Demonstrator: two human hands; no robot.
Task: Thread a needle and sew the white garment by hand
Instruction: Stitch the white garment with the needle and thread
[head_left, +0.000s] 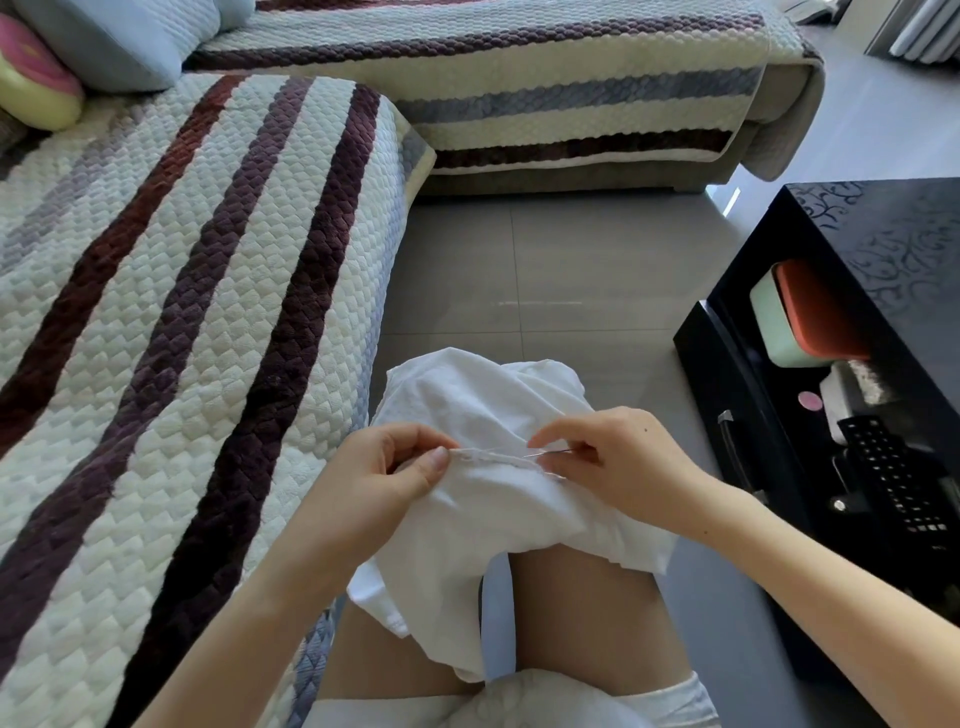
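- Two hands meet at the lower centre of the frame over the white garment (498, 499), which lies bunched across the person's bare knees.
- The left hand (395, 467) pinches a folded seam (493, 457) of the garment between thumb and forefinger, and the cloth is drawn taut towards the other hand.
- The right hand (618, 462) pinches a thin needle (553, 453) between its fingertips, with the other fingers curled in.
- The needle lies nearly flat along the seam, its point at the cloth.
- Any thread is too fine to make out.
- A striped quilted sofa cover (182, 312) fills the left side and runs along the top, with a pale blue cushion (104, 41) at upper left.
- A black table (883, 234) stands at the right edge, with a remote control (893, 483) and an orange-lidded box (815, 312) on its lower shelf.
- Grey floor tiles (545, 260) show in the centre.
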